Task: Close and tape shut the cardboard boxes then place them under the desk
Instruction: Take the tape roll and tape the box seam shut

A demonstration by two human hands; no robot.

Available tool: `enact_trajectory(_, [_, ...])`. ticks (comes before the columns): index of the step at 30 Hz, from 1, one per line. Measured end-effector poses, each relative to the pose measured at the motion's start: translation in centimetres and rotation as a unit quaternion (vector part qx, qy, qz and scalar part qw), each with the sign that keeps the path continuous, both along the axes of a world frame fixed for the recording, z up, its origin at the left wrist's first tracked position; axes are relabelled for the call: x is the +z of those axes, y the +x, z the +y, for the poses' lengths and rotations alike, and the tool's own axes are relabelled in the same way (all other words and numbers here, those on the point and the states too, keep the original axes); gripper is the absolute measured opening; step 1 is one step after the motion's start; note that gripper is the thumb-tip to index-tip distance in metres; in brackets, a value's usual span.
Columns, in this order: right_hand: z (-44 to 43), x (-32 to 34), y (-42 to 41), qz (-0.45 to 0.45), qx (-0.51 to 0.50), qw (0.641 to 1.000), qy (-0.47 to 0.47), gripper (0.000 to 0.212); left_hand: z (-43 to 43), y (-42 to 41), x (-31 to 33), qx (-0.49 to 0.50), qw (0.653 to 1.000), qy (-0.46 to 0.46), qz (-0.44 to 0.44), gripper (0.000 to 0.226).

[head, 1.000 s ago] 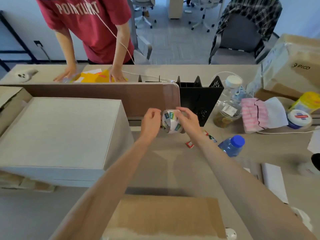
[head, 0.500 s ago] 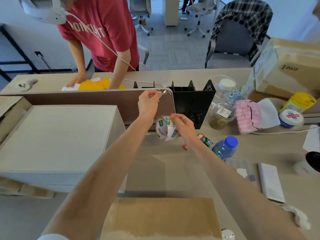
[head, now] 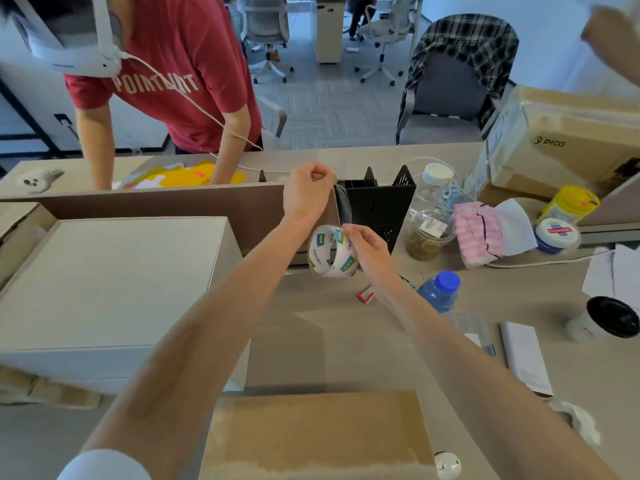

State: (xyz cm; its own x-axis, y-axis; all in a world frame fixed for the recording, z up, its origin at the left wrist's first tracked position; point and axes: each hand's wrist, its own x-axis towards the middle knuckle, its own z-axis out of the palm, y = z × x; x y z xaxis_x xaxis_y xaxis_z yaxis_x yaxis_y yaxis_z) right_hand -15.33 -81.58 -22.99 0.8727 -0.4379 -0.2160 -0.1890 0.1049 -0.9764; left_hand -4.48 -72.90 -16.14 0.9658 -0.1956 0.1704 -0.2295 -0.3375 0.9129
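I see my left grip (head: 308, 190) raised with fingers curled, pinching the loose tape end (head: 341, 206), while my right grip (head: 369, 252) holds the tape roll (head: 329, 252) lower, above the surface (head: 346, 341).

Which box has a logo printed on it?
The far-right brown box, marked PICO; the white box and near brown box look plain.
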Motion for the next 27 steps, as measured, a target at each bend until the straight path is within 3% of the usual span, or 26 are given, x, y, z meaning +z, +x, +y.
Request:
enact_trajectory(6, [-1.8, 1.0, -3.6, 0.004, -0.007, 0.999, -0.033, 0.022, 0.3, -2.5, -0.7, -0.019, 0.991, -0.102, 0.089, 0.011])
enact_trajectory(12, [-2.9, 1.1, -9.6, 0.016, 0.029, 0.997, -0.066, 0.036, 3.5, -7.6, -3.3, -0.013, 0.977, -0.122, 0.173, 0.009])
enact_trajectory(19, [-1.1, 1.5, -15.5, 0.004, 0.109, 0.981, -0.158, 0.028, 10.7, -17.1, -5.8, 0.006, 0.953, -0.182, 0.241, 0.017])
enact_trajectory(23, [2.5, 2.1, -17.5, -0.026, 0.192, 0.962, -0.191, 0.025, 16.2, -22.0, -6.1, 0.081, 0.938, -0.222, 0.252, 0.013])
enact_trajectory(27, [6.9, 2.5, -18.9, -0.059, 0.274, 0.935, -0.217, 0.029, 22.2, -26.8, -5.2, 0.121, 0.928, -0.240, 0.259, 0.027])
